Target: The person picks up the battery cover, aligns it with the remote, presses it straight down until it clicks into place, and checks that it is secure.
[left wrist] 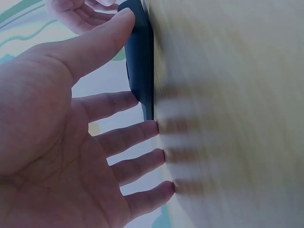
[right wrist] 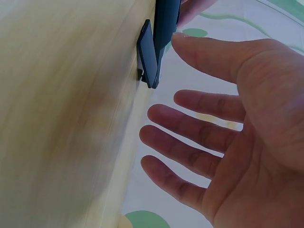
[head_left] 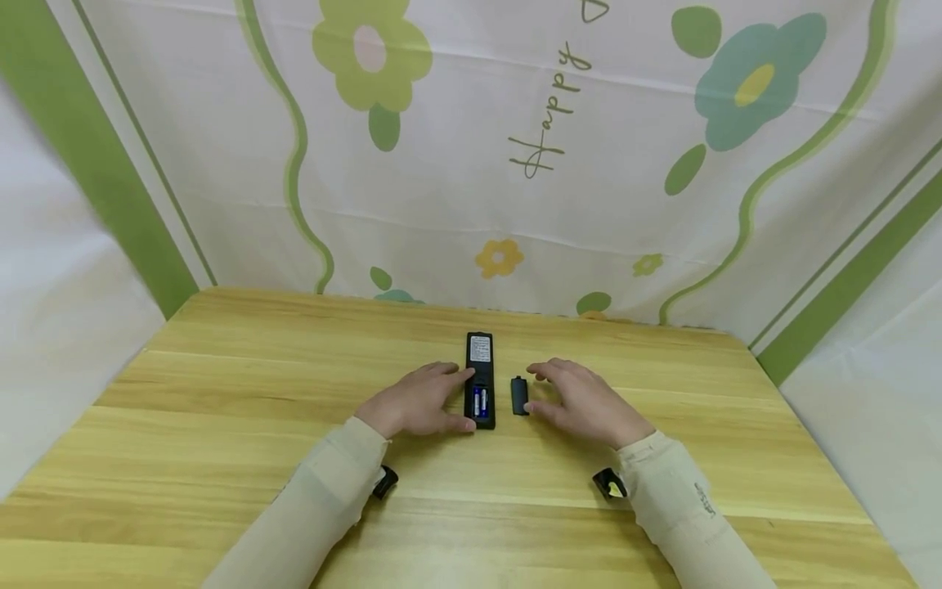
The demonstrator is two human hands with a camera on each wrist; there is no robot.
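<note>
A black remote control point(head_left: 481, 378) lies back side up on the table, a white label at its far end. Two blue-and-white batteries point(head_left: 481, 402) sit side by side in its uncovered compartment. My left hand point(head_left: 419, 401) touches it from the left with thumb and index fingertips; the other fingers stretch out, tips at the tabletop in the left wrist view. The loose battery cover point(head_left: 519, 396) lies just right of the remote. My right hand point(head_left: 581, 401) is beside this cover, fingers spread and relaxed, thumb tip over its near right corner in the head view. Nothing is gripped.
The wooden table point(head_left: 471, 523) reaches back to a hanging cloth point(head_left: 441, 180) printed with flowers and lettering. Black wrist-worn devices show below the left sleeve point(head_left: 324, 483) and the right sleeve point(head_left: 677, 491). More pale cloth hangs at both sides.
</note>
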